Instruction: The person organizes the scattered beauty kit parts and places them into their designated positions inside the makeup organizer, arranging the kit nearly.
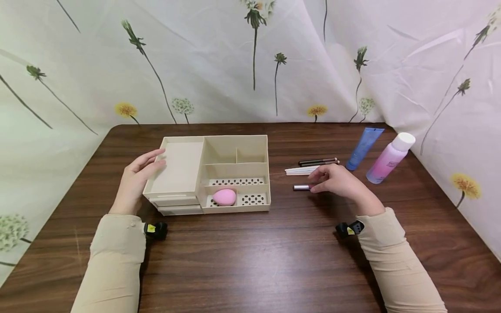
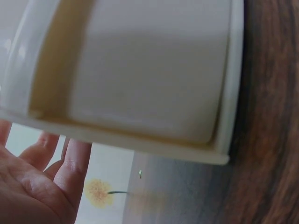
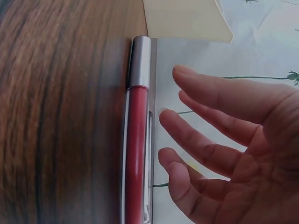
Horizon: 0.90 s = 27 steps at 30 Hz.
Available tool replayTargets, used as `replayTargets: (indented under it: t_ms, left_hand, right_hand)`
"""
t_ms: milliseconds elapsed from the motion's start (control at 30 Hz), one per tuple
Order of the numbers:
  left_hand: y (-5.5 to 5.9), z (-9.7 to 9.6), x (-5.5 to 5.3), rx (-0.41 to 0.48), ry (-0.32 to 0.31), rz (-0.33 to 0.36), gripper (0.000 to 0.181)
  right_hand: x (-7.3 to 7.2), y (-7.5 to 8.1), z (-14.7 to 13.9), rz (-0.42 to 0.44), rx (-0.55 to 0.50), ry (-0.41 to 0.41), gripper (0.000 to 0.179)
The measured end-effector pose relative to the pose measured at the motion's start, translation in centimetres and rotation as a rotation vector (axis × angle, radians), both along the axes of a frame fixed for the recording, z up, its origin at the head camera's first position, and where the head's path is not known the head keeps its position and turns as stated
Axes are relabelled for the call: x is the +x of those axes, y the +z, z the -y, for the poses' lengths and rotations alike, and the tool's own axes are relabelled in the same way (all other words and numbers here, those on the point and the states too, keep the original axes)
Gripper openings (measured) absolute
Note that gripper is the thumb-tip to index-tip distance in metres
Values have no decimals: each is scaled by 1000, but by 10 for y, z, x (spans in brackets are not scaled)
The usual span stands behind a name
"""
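A cream desk organizer (image 1: 180,167) with a lidded-looking left part and open compartments stands left of centre. My left hand (image 1: 137,176) is at its left side, fingers extended and fingertips at the upper edge. In the left wrist view that hand (image 2: 42,179) shows past the organizer's wall (image 2: 140,148). A pink egg-shaped makeup sponge (image 1: 225,197) lies in a front compartment. My right hand (image 1: 336,180) is over a lip gloss tube (image 1: 301,187) with a silver cap. In the right wrist view the red tube (image 3: 136,154) lies apart from the loosely bent fingers (image 3: 201,135).
Behind the right hand lie several white sticks (image 1: 299,171) and dark makeup brushes (image 1: 317,161). A blue squeeze tube (image 1: 364,148) and a pink-purple bottle (image 1: 387,161) with a white cap stand at the right. A flowered cloth (image 1: 219,65) hangs behind the wooden table (image 1: 250,261).
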<state>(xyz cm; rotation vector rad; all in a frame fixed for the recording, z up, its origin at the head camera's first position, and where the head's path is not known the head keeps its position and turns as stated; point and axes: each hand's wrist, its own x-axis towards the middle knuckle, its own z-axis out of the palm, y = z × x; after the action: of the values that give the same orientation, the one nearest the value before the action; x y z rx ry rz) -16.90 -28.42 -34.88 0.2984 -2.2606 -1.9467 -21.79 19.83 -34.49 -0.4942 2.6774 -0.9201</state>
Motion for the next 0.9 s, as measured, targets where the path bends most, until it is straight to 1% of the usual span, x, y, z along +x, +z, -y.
replayTargets:
  t_ms: [167,333,567,800,900]
  left_hand:
    - [0,0,0,-6,-4,-2,45]
    - [0,1,0,-5,-7,-3,46]
    - [3,0,1,-38,-5,-2,46]
    - [3,-1,2,-21,-13,-24,44]
    - [3,-2,3,-14,-17,-26,44]
  right_hand:
    - [-2,-4,-1,5,4,0,33]
    - [-4,-7,-2,-2,23,12,30]
    - [-4,-4,0,-1,77,23,29]
    - [-5,-6,-1,30,92,46,28]
    - [-6,-9,-2,28,107,46,27]
